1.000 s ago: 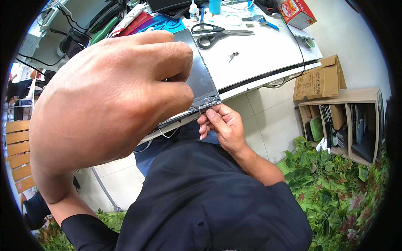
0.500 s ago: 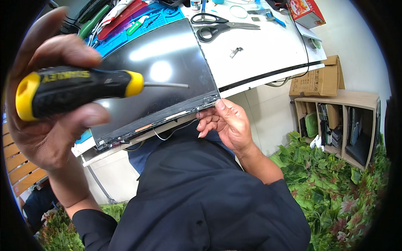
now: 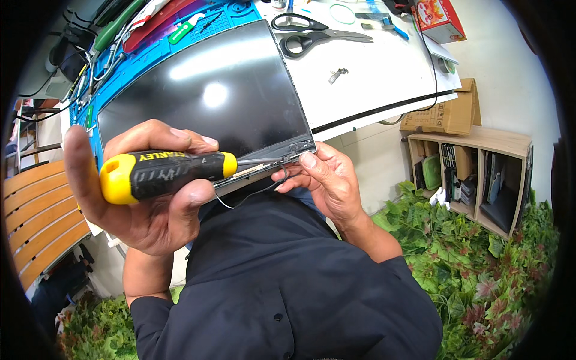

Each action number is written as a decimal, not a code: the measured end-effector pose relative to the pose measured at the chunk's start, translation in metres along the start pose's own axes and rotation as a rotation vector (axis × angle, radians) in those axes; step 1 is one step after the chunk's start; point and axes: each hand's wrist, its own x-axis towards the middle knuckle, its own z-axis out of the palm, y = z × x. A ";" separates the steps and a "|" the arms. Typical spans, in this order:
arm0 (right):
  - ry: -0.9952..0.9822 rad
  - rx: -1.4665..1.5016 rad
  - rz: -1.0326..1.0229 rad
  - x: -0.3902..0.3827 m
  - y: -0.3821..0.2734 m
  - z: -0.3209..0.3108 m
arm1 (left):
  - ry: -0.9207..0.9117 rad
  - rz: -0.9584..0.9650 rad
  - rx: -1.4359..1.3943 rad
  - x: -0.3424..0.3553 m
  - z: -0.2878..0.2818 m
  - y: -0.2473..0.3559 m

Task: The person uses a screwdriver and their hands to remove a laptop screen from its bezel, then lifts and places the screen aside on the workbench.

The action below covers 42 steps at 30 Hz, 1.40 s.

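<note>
My left hand (image 3: 159,225) is closed around a black and yellow screwdriver (image 3: 174,175), whose shaft points right. The shaft's tip reaches the near edge of a dark laptop screen panel (image 3: 210,114), close to its near right corner. At that corner my right hand (image 3: 336,186) pinches the panel's edge, thumb on top and fingers curled beneath. A thin cable (image 3: 245,202) loops below the edge and runs up to my right fingers. The screwdriver and my left hand hide the panel's near left part.
Black-handled scissors (image 3: 318,37) and a small metal part (image 3: 338,75) lie on the white table (image 3: 372,90). Behind the panel is a blue mat (image 3: 144,57) with tools. To the right are a wooden shelf (image 3: 474,137), a cardboard box (image 3: 444,114) and leafy greenery (image 3: 480,276).
My left hand has brought the screwdriver down and right, so its tip is now at the panel's near edge. My right hand stays at the corner.
</note>
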 end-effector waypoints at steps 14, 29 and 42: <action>0.005 -0.021 0.025 -0.001 0.000 -0.001 | -0.352 0.197 0.118 0.021 -0.003 0.007; -0.026 -0.011 -0.076 -0.001 0.005 -0.005 | -0.491 0.334 0.141 0.079 0.033 0.050; -0.069 -0.053 -0.090 -0.004 -0.002 -0.001 | -0.603 0.179 0.269 0.076 0.016 0.075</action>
